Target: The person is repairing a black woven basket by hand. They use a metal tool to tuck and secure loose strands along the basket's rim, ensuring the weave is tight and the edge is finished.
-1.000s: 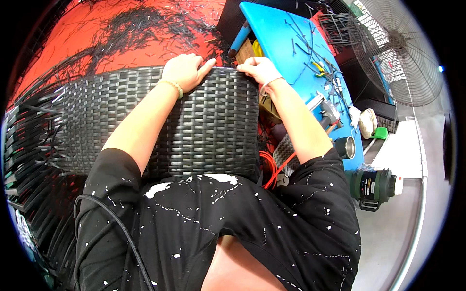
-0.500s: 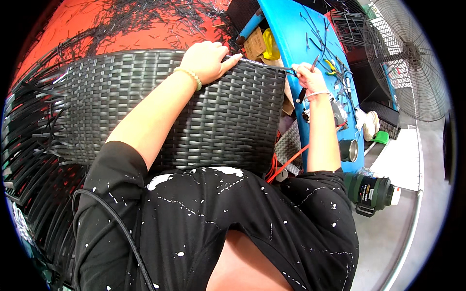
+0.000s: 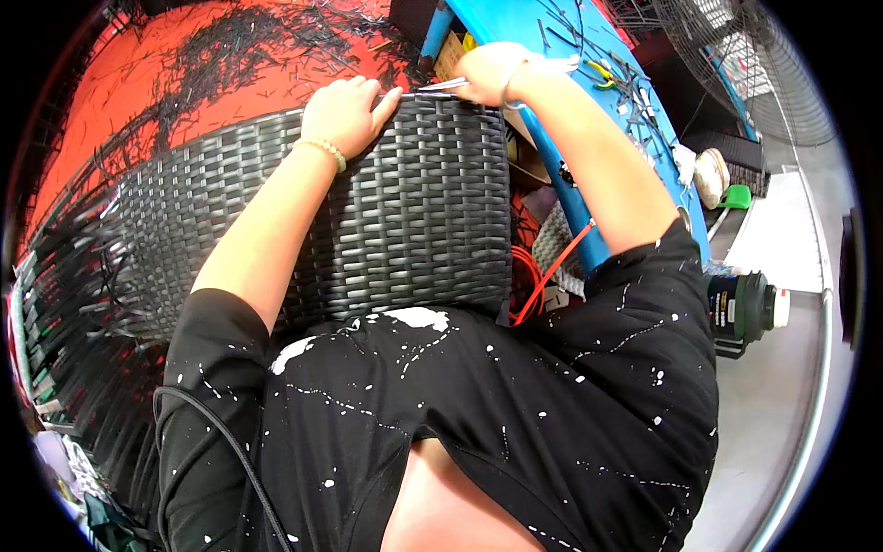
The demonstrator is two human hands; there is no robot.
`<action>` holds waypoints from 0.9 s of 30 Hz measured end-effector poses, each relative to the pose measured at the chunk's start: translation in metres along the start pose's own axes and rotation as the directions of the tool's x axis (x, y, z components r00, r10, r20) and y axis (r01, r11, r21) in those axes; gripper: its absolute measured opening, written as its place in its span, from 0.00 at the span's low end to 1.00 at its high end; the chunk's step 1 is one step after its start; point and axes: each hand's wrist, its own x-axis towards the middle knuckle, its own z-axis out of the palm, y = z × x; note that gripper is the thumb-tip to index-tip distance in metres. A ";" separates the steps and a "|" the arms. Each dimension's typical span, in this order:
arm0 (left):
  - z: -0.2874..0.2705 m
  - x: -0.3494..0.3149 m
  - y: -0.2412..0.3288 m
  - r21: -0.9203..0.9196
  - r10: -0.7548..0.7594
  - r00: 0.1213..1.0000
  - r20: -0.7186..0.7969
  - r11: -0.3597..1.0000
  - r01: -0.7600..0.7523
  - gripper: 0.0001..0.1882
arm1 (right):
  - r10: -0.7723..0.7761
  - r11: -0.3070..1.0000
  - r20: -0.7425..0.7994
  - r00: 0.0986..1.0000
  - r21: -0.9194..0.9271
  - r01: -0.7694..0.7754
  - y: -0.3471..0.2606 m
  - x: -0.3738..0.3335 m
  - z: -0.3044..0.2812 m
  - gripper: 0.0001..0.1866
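Note:
A black woven wicker panel [image 3: 414, 202], perhaps part of a chair, leans in front of my body. My left hand [image 3: 345, 115] is closed over its upper edge, fingers bent over the far side and thumb stretched along the rim. Near the panel's upper right corner, my right hand [image 3: 492, 74] is closed on a pointed metal tool [image 3: 445, 85]. The silver tip points left along the edge, toward my left thumb. Motion smears this hand, and its fingers partly hide the tool's handle. Loose black strips [image 3: 101, 396] hang from the panel's left side.
Black offcuts [image 3: 248, 55] litter the red surface beyond. A blue table [image 3: 497, 18] on the right carries yellow-handled pliers [image 3: 602, 75] and strips. A fan [image 3: 736, 55], a dark green flask [image 3: 740, 308] and an orange-red cord [image 3: 556, 267] are also at the right.
My right hand has moved left from beside the table to the panel's upper edge, bringing the metal tip close to my left hand. The view has shifted, and the left hand keeps its hold.

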 end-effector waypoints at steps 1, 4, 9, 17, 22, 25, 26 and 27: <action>-0.001 0.000 -0.001 0.004 -0.004 1.000 0.015 1.000 0.004 0.20 | 0.004 0.997 0.147 0.989 0.082 -0.016 -0.004 0.011 0.001 0.20; -0.005 0.003 0.000 -0.030 -0.019 0.998 0.067 0.999 0.021 0.20 | 0.033 0.978 0.050 0.998 0.203 -0.042 -0.001 0.012 0.007 0.29; -0.004 0.006 -0.002 -0.029 -0.031 0.994 0.102 0.999 0.034 0.18 | 0.038 0.752 -0.054 0.998 0.659 0.007 0.025 0.013 0.044 0.27; -0.002 -0.001 -0.008 -0.061 0.021 0.999 0.040 0.998 -0.019 0.18 | -0.019 0.570 -0.247 0.969 0.793 0.214 0.034 -0.005 0.061 0.22; -0.005 -0.003 -0.009 -0.080 0.045 0.999 -0.005 0.996 -0.045 0.19 | -0.014 0.528 -0.317 0.948 0.803 0.277 0.064 -0.025 0.078 0.19; -0.002 -0.004 -0.011 -0.111 0.060 0.997 -0.044 0.992 -0.064 0.19 | 0.152 0.473 -0.321 0.935 0.854 0.216 0.092 -0.054 0.092 0.17; -0.007 -0.003 -0.006 -0.107 0.028 1.000 0.006 0.994 -0.028 0.19 | 0.180 0.437 -0.249 0.952 0.887 0.149 0.107 -0.059 0.105 0.15; -0.011 0.001 -0.002 -0.104 0.003 0.998 0.055 0.995 0.003 0.20 | 0.213 0.398 -0.175 0.961 0.914 0.079 0.108 -0.061 0.104 0.14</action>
